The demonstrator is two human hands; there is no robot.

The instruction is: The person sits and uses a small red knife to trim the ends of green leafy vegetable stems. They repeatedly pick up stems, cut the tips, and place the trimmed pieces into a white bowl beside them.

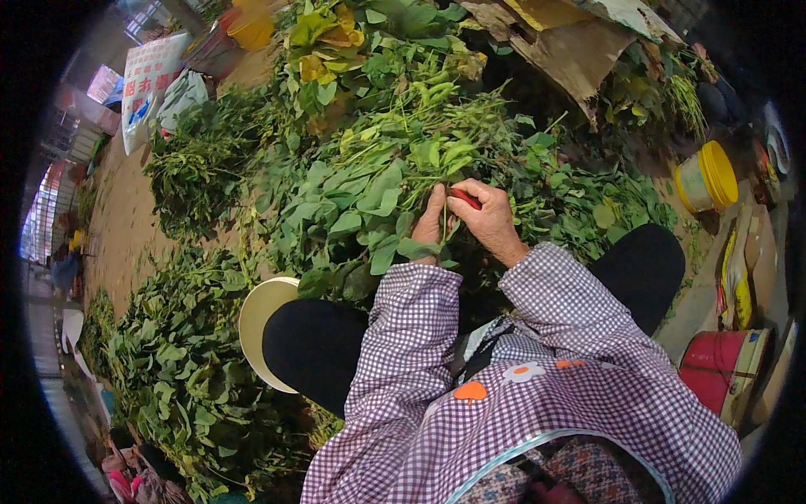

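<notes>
Leafy green bean plants with flat pods lie heaped before me. My left hand (429, 220) holds the stems of a leafy bean plant (378, 195), its thumb upright against them. Close on its right, my right hand (485, 211) grips a small red-handled tool (466, 198); its working end is hidden, so its kind cannot be told. Green pods (444, 154) hang just above my fingertips. A cream bucket (252, 334) stands beside my left knee, its inside partly hidden by the knee.
More cut plants (182, 353) lie at the left. A yellow bucket (720, 176) and a red container (708, 368) stand at the right. Torn cardboard (567, 53) covers plants at the top. A white printed sack (141, 82) stands at the upper left.
</notes>
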